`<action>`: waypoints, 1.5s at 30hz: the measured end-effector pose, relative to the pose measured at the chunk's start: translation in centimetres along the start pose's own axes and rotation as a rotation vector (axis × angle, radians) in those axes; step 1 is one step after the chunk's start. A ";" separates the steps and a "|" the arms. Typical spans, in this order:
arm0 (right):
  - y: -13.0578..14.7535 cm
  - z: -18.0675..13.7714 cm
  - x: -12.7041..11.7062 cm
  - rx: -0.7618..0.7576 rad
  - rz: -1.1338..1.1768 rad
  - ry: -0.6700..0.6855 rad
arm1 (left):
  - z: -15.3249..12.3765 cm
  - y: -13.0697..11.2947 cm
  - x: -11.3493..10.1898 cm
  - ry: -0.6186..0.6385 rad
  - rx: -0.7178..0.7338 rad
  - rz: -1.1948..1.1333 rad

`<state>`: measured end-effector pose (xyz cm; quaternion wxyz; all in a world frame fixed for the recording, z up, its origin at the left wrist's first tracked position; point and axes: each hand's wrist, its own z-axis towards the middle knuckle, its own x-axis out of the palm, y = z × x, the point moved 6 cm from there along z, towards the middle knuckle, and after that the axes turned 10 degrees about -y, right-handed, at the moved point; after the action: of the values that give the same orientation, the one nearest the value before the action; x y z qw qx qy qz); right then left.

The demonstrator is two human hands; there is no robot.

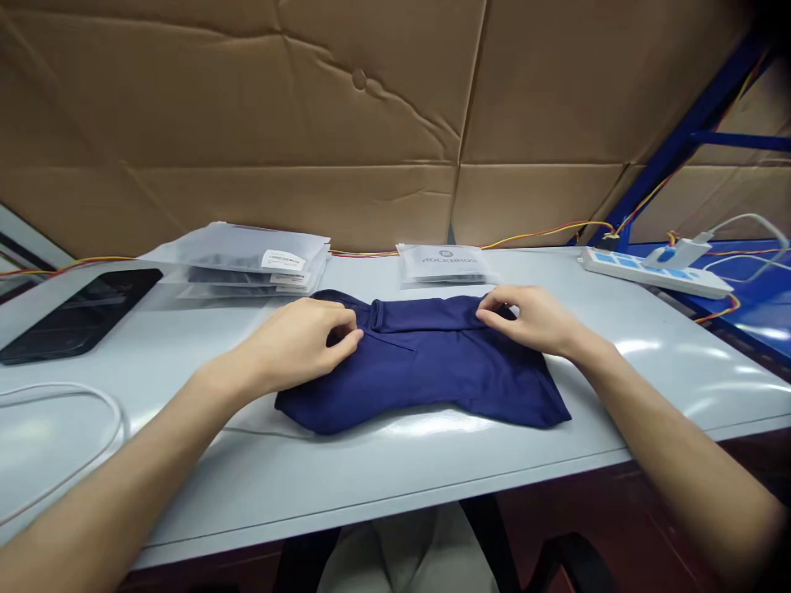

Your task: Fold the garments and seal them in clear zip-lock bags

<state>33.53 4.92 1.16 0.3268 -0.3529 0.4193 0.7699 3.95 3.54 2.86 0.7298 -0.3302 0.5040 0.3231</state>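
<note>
Navy garment [426, 371]: lies folded flat on the tabletop [371, 469], straight ahead of the person and near the front edge; a narrow band is turned over along its far edge.
Left hand [302, 342]: at 10 o'clock of the garment, resting on its far left corner; the fingers are curled, with thumb and fingertips pinched on the fabric there.
Right hand [535, 321]: at 2 o'clock of the garment, on its far right corner; the fingers are bent and pinch the end of the turned-over band.
Garment relative to hands: it spans the gap between both hands; most of the cloth lies at 6 o'clock of them, toward the person.
Stack of clear bags [247, 259]: at 11 o'clock of the garment, just beyond the left hand.
Single clear bag [445, 265]: at 12 o'clock, just beyond the garment's far edge; whether they touch cannot be told.
Black tray [80, 317]: at 9 o'clock, well apart.
White cable [92, 412]: at 8 o'clock, looped on the tabletop.
Power strip [655, 272]: at 2 o'clock, well beyond the right hand.
Cardboard wall [371, 123]: stands behind the tabletop at 12 o'clock.
</note>
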 end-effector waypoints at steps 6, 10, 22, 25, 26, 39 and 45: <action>0.6 -0.1 -0.3 -0.023 0.026 -0.029 | -0.1 -0.2 0.1 -0.071 -0.048 0.093; 1.1 -0.1 -0.6 -0.129 0.012 -0.062 | 0.2 -1.1 0.3 -0.218 0.096 0.083; 0.4 -0.2 0.7 -0.176 -0.095 0.081 | 0.5 -1.4 2.0 -0.202 0.253 0.183; 0.6 -0.1 0.8 -0.193 -0.104 0.076 | 0.6 -1.6 1.7 -0.212 0.243 0.197; 0.7 -0.1 0.7 -0.194 -0.100 0.074 | 0.6 -1.7 1.5 -0.213 0.243 0.198; 0.8 0.9 -0.8 -0.155 -0.150 -0.346 | 1.1 -1.0 -0.7 -0.429 -0.016 0.297; 1.5 0.9 -2.0 -0.213 -0.231 -0.587 | 0.9 -0.8 -1.7 -0.548 0.036 0.288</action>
<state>33.10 4.65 3.77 0.4802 -0.1937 0.1816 0.8360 4.54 3.57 4.79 0.7909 -0.1429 0.3355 0.4914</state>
